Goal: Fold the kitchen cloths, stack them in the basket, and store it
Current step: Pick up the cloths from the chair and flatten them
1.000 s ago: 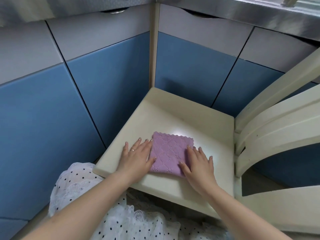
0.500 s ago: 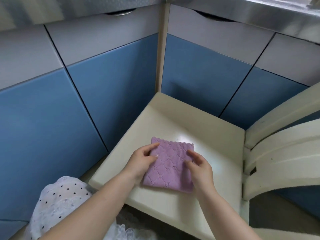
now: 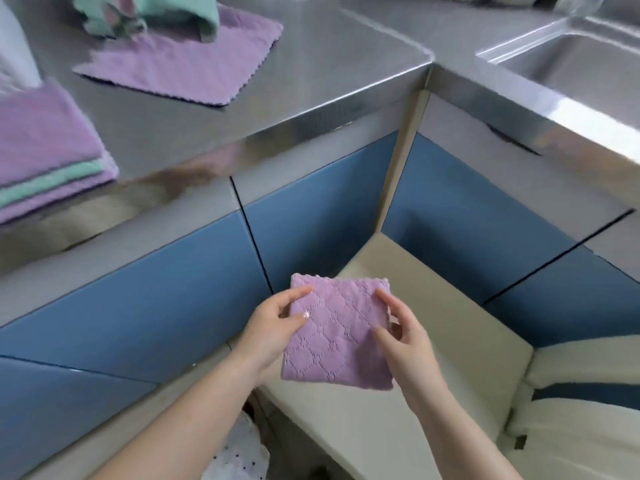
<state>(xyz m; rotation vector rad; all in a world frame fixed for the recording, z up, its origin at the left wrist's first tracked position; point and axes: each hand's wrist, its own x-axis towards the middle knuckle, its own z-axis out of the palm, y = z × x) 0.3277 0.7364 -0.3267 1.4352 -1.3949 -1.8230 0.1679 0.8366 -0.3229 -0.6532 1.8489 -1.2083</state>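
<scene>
A folded purple quilted cloth [image 3: 337,332] is held in the air above the cream chair seat [image 3: 450,341]. My left hand [image 3: 273,327] pinches its left edge with thumb on top. My right hand [image 3: 405,337] grips its right edge. On the steel counter [image 3: 329,64] at the left edge lies a stack of folded purple and mint cloths [image 3: 45,150]. Farther back an unfolded purple cloth [image 3: 183,67] lies flat, with a crumpled mint cloth [image 3: 149,15] on its far end. No basket is in view.
Blue cabinet doors [image 3: 138,306] stand below the counter in a corner. A steel sink [image 3: 571,53] is at the upper right. The cream chair's backrest slats [image 3: 581,410] are at the lower right.
Both hands went from pressing the cloth flat on the chair seat to gripping its edges and lifting it. The view has tilted up, so the counter and its cloths now show.
</scene>
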